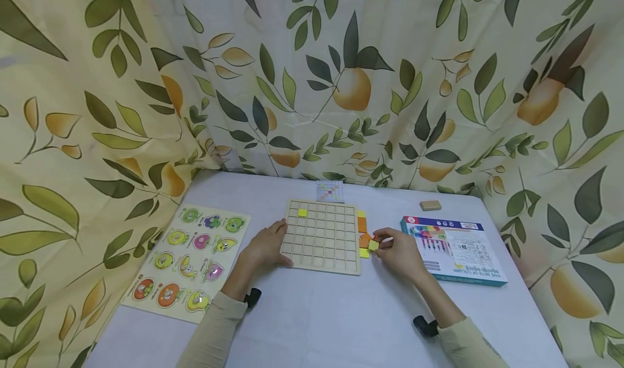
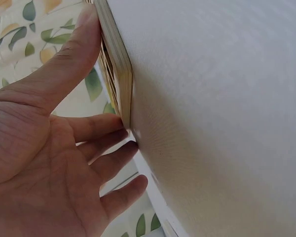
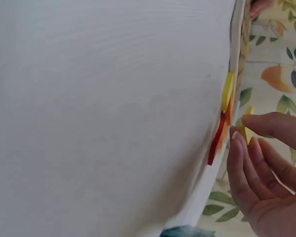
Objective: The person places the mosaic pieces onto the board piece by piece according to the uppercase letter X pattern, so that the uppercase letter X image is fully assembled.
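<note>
A square wooden grid board (image 1: 322, 243) lies on the table with one yellow tile (image 1: 303, 212) in an upper-left cell. My left hand (image 1: 265, 246) rests against the board's left side, thumb near the front corner, fingers fairly straight; the left wrist view shows thumb and index fingertip touching the board's edge (image 2: 119, 74). At the right, my right hand (image 1: 402, 253) pinches a yellow square tile (image 1: 373, 245) between thumb and fingertips, just above the table. Below it, along the board's right side, lie orange tiles (image 1: 362, 225) and another yellow tile (image 1: 364, 253). A red tile (image 3: 216, 139) shows in the right wrist view.
A small coloured pattern card (image 1: 330, 191) lies behind the board. To the left is a sheet of fruit pictures (image 1: 187, 259). A boxed game (image 1: 455, 251) lies at the right, with a small wooden block (image 1: 430, 205) behind it. Patterned curtains border the table.
</note>
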The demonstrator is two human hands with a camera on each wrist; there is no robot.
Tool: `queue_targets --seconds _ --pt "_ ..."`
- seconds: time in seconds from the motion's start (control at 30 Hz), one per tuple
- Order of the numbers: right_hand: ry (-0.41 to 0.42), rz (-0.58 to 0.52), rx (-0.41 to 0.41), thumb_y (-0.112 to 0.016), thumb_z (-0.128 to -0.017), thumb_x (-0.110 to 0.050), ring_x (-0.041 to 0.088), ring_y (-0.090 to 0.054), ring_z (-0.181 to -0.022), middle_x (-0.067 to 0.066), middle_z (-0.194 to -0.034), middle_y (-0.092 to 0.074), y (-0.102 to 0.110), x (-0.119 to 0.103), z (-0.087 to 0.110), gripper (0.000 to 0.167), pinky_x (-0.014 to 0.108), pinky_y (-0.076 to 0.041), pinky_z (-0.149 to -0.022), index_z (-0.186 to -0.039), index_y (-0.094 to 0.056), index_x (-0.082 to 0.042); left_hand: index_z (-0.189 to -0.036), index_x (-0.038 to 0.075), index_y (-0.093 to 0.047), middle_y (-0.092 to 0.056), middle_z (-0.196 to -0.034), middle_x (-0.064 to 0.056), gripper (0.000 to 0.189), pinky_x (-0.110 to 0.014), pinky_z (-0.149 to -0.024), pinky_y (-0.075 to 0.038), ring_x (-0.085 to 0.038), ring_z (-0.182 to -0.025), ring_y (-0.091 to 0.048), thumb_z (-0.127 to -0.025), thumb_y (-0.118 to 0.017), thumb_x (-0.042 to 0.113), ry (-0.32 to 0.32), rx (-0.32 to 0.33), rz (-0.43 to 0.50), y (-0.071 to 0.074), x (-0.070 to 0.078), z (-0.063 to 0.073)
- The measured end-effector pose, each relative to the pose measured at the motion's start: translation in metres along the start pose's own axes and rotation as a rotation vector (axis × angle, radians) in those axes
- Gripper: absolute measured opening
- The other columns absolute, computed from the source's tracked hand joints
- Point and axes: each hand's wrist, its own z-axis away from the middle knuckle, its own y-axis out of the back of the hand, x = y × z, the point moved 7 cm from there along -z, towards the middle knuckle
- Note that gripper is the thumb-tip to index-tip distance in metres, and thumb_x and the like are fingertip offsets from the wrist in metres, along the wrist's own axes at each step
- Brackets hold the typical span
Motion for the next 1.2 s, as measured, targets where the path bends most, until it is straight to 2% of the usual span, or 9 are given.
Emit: queue_targets --seconds 0.23,0.47,0.67,0.97,1.2 --pt "0.003 -0.141 0.029 -0.087 -0.085 -0.008 0.023 -0.075 -0.092 0.009 -0.112 -0.074 -0.001 -0.016 -0.016 0.043 0.027 -0.063 -0.078 -0.125 -0.073 -0.005 -0.160 -0.004 -0.033 -0.027 -0.170 -0.018 0.117 -0.050 -0.127 -0.027 -0.033 -0.156 -0.028 -0.073 -0.095 0.044 0.000 0.001 0.009 0.002 -0.001 0.000" --pt "0.027 -0.213 0.054 -0.090 -0.082 -0.011 0.021 -0.076 -0.089 0.009 -0.108 -0.076 -0.012 -0.032 -0.034 0.042 0.018 -0.060 -0.071 -0.121 -0.075 -0.005 -0.160 -0.004 -0.033 -0.027 -0.170 -0.018 0.117 -0.050 -0.126 -0.027 -0.033 -0.156 -0.029 -0.073 -0.095 0.044 0.000 0.006 0.006 0.003 0.000 0.001" --pt "0.053 -0.268 0.040 -0.090 -0.081 -0.005 0.023 -0.077 -0.088 0.012 -0.107 -0.077 -0.029 -0.044 -0.049 0.041 0.021 -0.062 -0.074 -0.119 -0.075 -0.002 -0.160 -0.004 -0.032 -0.027 -0.170 -0.018 0.117 -0.048 -0.127 -0.027 -0.033 -0.155 -0.029 -0.073 -0.094 0.044 0.000 0.004 -0.001 0.003 0.001 0.003" --pt "0.106 -0.265 0.003 -0.091 -0.079 -0.003 0.024 -0.078 -0.088 0.012 -0.102 -0.078 -0.051 -0.058 -0.069 0.041 0.030 -0.064 -0.073 -0.116 -0.075 0.002 -0.161 -0.003 -0.031 -0.025 -0.171 -0.017 0.117 -0.048 -0.127 -0.027 -0.033 -0.156 -0.028 -0.074 -0.093 0.046 -0.004 -0.004 0.000 0.001 0.000 0.002" --pt "0.131 -0.253 -0.028 -0.089 -0.080 -0.002 0.024 -0.077 -0.088 0.014 -0.103 -0.078 -0.064 -0.068 -0.082 0.039 0.030 -0.064 -0.074 -0.115 -0.074 0.003 -0.161 -0.002 -0.032 -0.026 -0.171 -0.016 0.117 -0.049 -0.127 -0.026 -0.033 -0.156 -0.028 -0.073 -0.094 0.044 0.006 -0.003 0.018 0.001 0.002 0.003"
